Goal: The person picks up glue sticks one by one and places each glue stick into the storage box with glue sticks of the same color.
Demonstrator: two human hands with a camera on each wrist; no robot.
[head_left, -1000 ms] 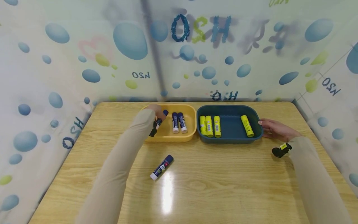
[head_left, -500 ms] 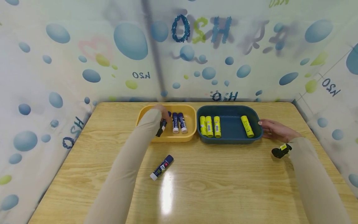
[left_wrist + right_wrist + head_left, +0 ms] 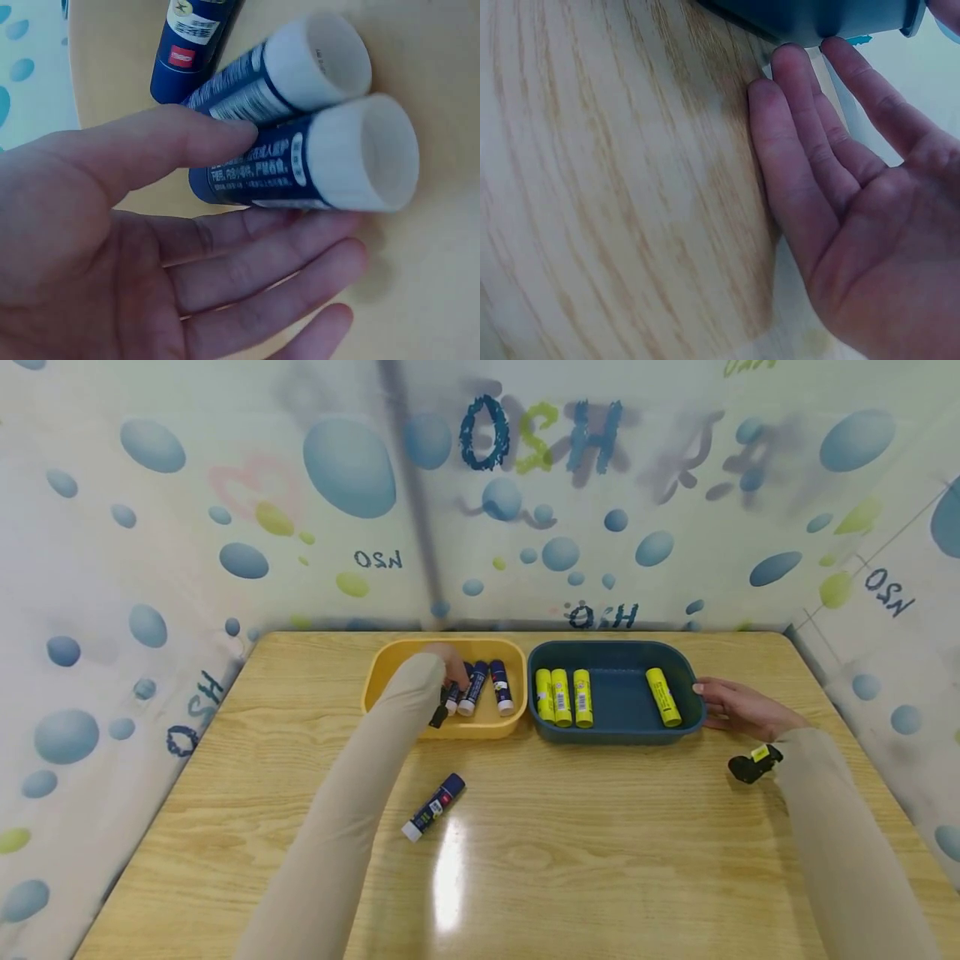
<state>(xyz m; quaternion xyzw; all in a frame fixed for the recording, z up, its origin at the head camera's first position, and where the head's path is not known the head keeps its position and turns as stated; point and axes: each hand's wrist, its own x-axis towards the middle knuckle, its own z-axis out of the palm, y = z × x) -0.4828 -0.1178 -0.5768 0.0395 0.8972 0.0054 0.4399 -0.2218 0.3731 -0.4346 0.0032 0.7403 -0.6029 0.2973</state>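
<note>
My left hand (image 3: 448, 665) is down in the yellow tray (image 3: 371, 685), pinching a dark blue glue stick (image 3: 262, 169) with a white end between thumb and fingers. A second blue glue stick (image 3: 319, 64) lies right against the held one, and a third blue glue stick (image 3: 501, 687) rests to its right in the tray. My right hand (image 3: 742, 708) touches the right end of the dark blue tray (image 3: 615, 737). In the right wrist view its fingers (image 3: 802, 142) are straight, with their tips at the tray's outer wall.
Several yellow glue sticks (image 3: 582, 699) lie in the dark blue tray, one of them, a yellow glue stick (image 3: 663, 697), apart at the right. Another blue glue stick (image 3: 434, 807) lies on the wooden table (image 3: 585, 843) in front. A patterned wall (image 3: 480, 552) stands behind the trays.
My left hand has moved right inside the yellow tray with its glue stick, up against the two lying there. These have shifted and spread apart. My right hand has stayed in place.
</note>
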